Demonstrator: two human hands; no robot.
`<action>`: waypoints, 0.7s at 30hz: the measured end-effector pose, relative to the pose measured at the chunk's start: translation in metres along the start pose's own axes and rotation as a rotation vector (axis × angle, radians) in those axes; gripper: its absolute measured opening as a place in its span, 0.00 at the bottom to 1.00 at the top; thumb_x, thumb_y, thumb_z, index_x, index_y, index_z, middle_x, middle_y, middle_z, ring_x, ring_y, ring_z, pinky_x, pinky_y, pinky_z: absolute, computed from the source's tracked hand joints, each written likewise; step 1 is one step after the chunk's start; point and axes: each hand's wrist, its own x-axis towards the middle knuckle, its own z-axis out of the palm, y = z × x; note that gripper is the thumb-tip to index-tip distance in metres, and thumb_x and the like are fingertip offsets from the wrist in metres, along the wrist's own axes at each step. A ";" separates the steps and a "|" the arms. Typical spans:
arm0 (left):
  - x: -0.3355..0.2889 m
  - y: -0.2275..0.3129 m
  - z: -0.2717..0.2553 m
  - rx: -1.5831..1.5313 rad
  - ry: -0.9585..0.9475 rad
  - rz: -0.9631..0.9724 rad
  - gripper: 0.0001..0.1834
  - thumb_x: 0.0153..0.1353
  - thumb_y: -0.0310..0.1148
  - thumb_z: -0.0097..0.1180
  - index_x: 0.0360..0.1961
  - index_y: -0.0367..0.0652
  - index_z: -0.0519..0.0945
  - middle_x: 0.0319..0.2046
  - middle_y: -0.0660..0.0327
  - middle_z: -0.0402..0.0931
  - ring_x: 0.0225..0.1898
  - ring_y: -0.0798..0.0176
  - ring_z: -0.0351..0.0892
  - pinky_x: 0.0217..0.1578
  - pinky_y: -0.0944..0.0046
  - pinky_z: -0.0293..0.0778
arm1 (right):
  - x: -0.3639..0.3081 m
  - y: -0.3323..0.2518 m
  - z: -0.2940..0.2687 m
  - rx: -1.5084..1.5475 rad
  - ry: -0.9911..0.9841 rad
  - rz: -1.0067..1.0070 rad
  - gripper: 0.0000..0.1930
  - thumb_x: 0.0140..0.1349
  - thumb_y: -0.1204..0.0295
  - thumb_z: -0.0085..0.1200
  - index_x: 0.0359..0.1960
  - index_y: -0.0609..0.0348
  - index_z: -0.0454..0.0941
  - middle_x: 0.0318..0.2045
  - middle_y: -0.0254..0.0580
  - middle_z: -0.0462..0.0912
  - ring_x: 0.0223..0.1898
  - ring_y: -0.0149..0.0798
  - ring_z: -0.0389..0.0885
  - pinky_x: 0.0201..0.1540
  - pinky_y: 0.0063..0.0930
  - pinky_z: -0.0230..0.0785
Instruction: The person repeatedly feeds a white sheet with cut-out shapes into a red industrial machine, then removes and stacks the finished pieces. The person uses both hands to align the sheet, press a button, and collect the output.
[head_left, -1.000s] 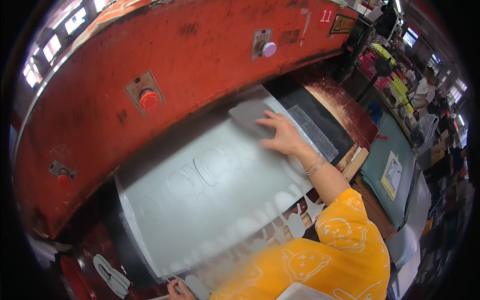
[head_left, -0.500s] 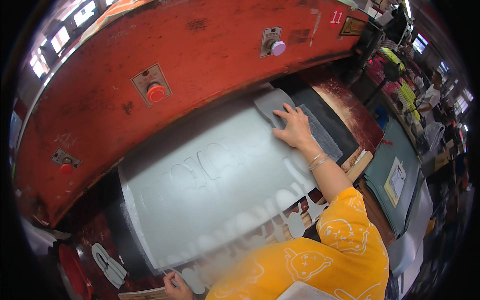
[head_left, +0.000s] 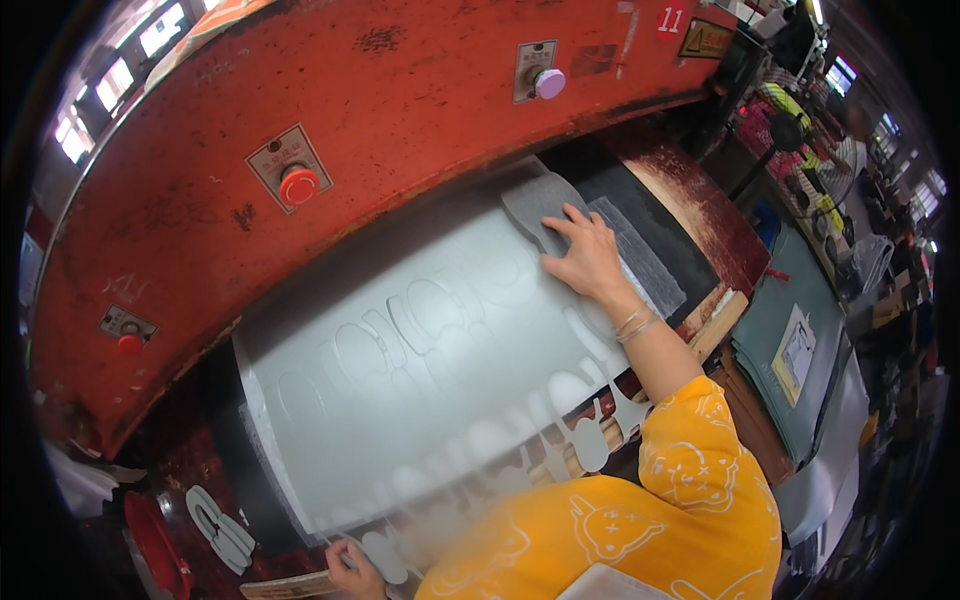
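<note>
A large pale grey sheet (head_left: 440, 420) lies on the machine's bed. Curved outlines (head_left: 425, 315) are pressed or cut into it, and its near edge is ragged with cut-out gaps and hanging strips (head_left: 588, 445). At its far right corner, my right hand (head_left: 588, 258) rests with fingers spread, the fingertips touching a darker grey curved shape (head_left: 545, 205); whether that is a loose piece or a gap, I cannot tell. My left hand (head_left: 355, 572) is closed on the sheet's near left corner, fingers curled around a thin strip.
Across the far side stands the machine's red beam (head_left: 400, 120) with a red button (head_left: 299, 185) and a lilac button (head_left: 549, 84). Cut grey loop-shaped pieces (head_left: 220, 530) lie at left beside a red ring-shaped object (head_left: 158, 545). Stacked dark green sheets (head_left: 795, 330) stand at right.
The view has shifted slightly. Both hands keep their places on the sheet, with no clear movement of the sheet.
</note>
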 end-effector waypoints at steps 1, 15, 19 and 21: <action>0.000 -0.001 0.000 -0.002 -0.001 0.007 0.08 0.61 0.30 0.53 0.34 0.33 0.74 0.29 0.56 0.75 0.31 0.59 0.73 0.37 0.62 0.69 | 0.000 -0.001 0.000 0.004 0.006 -0.008 0.28 0.44 0.62 0.60 0.53 0.47 0.78 0.63 0.51 0.66 0.63 0.67 0.59 0.65 0.50 0.53; 0.017 -0.001 -0.018 0.067 0.292 0.264 0.13 0.61 0.25 0.53 0.47 0.34 0.71 0.50 0.53 0.67 0.52 0.56 0.68 0.54 0.59 0.63 | -0.002 0.014 -0.012 0.122 -0.122 -0.101 0.34 0.48 0.53 0.61 0.59 0.50 0.71 0.64 0.54 0.62 0.66 0.63 0.52 0.66 0.51 0.48; 0.032 0.075 0.001 -0.348 0.285 0.132 0.17 0.58 0.27 0.54 0.49 0.35 0.71 0.44 0.56 0.71 0.46 0.60 0.71 0.49 0.62 0.66 | -0.026 0.058 -0.033 0.478 -0.104 -0.087 0.42 0.50 0.54 0.63 0.64 0.61 0.62 0.64 0.57 0.62 0.65 0.55 0.58 0.67 0.46 0.49; 0.054 0.129 0.038 -0.348 0.112 0.232 0.20 0.59 0.27 0.54 0.53 0.33 0.70 0.43 0.57 0.72 0.44 0.62 0.72 0.49 0.62 0.68 | -0.035 0.079 -0.042 0.471 -0.251 -0.120 0.43 0.51 0.53 0.62 0.64 0.64 0.61 0.63 0.57 0.63 0.65 0.55 0.58 0.67 0.43 0.49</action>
